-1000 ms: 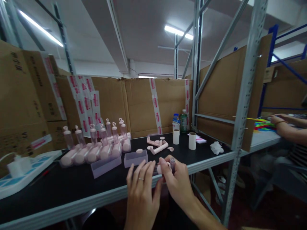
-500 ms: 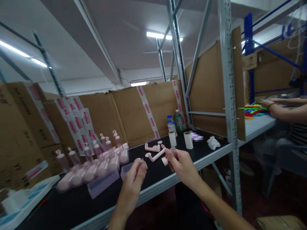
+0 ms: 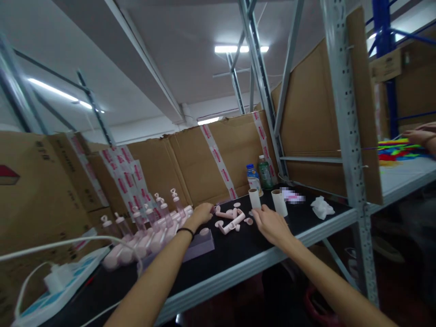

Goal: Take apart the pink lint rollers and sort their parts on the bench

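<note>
My left hand point(image 3: 201, 215) reaches to the back of the black tabletop, beside the pale pink parts. Its fingers are curled together at a small purplish piece; what they hold is not clear. Farther right, my right hand point(image 3: 271, 223) is low over the table with fingers stretched forward and a little apart. Its fingertips are by a small clear piece at the foot of a white cardboard tube point(image 3: 254, 199). Between the hands lie pink L-shaped parts point(image 3: 231, 223), and small round pink caps point(image 3: 248, 221). A lilac tray point(image 3: 200, 247) lies under my left forearm.
A row of pink bodies with clear upright tubes point(image 3: 146, 234) stands at left, near a power strip point(image 3: 64, 284) with white cables. Another cardboard tube point(image 3: 279, 203), bottles point(image 3: 265, 172) and crumpled tissue point(image 3: 322, 207) are at right. A metal post point(image 3: 350, 136) rises there; a co-worker's hand point(image 3: 420, 136) shows beyond.
My left hand has moved forward to the back of the table. My right hand has let go of a pink piece, and more pink pieces lie between the hands. The view has shifted.
</note>
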Demonstrator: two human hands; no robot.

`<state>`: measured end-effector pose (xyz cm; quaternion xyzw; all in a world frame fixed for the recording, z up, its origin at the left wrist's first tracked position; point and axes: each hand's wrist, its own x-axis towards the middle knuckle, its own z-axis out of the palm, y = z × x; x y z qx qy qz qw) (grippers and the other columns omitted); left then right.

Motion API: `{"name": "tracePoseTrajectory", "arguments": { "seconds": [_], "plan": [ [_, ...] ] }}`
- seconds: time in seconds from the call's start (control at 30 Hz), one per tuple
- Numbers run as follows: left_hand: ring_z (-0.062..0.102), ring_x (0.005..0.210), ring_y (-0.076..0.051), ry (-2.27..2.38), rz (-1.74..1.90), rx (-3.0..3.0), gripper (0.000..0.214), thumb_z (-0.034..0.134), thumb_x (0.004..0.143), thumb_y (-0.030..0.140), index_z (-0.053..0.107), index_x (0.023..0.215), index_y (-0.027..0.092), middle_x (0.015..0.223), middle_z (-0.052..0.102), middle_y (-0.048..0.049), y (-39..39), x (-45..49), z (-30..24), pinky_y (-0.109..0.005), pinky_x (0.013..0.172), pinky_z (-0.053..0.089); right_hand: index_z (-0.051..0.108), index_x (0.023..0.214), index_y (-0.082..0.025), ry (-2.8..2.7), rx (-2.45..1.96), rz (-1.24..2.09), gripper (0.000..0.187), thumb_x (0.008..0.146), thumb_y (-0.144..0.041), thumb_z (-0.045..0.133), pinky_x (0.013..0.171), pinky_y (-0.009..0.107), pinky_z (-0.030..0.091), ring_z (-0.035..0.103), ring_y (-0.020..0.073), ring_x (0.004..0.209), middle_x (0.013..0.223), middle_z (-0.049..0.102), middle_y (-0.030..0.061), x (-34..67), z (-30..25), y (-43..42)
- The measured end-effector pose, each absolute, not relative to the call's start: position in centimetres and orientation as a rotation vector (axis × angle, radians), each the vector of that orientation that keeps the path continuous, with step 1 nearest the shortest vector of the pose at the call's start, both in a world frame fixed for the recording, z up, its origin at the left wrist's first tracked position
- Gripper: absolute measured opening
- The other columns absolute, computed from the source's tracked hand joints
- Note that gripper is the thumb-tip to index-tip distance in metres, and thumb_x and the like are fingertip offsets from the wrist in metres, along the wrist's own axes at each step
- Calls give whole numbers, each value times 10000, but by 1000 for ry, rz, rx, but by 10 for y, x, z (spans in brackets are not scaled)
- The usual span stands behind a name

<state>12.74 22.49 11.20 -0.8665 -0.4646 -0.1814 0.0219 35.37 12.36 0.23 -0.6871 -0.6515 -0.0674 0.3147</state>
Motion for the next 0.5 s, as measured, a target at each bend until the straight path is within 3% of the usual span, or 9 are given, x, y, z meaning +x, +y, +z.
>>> {"name": "tracePoseTrajectory", "arguments": {
  "seconds": [0.13, 0.27, 0.5],
  "plan": [
    [679, 1046, -191, -1440, -631, -2591, 445, 596, 1007, 436, 616, 1314, 114, 1299, 597, -93, 223, 128, 106, -341, 920, 568, 705, 1211, -114, -1771, -1846, -191, 393, 1090, -229, 349, 840, 367, 467, 656, 322, 1064, 1104, 671, 191, 382, -18, 138],
    [667, 1089, -237, -1524, -705, -2405, 402, 648, 988, 384, 614, 1315, 155, 1308, 626, -118, 237, 123, 105, -433, 921, 584, 690, 1306, -142, -1863, -1821, -170, 371, 1043, -141, 429, 823, 358, 471, 650, 316, 1080, 1124, 678, 171, 396, -36, 149],
    [686, 1057, -252, -1846, -862, -1822, 412, 582, 1019, 414, 584, 1337, 153, 1206, 681, -117, 250, 62, 123, -482, 940, 563, 746, 1228, -174, -1902, -1771, -249, 408, 988, -74, 432, 785, 369, 480, 680, 297, 993, 1093, 709, 141, 405, -51, 155]
  ]
}}
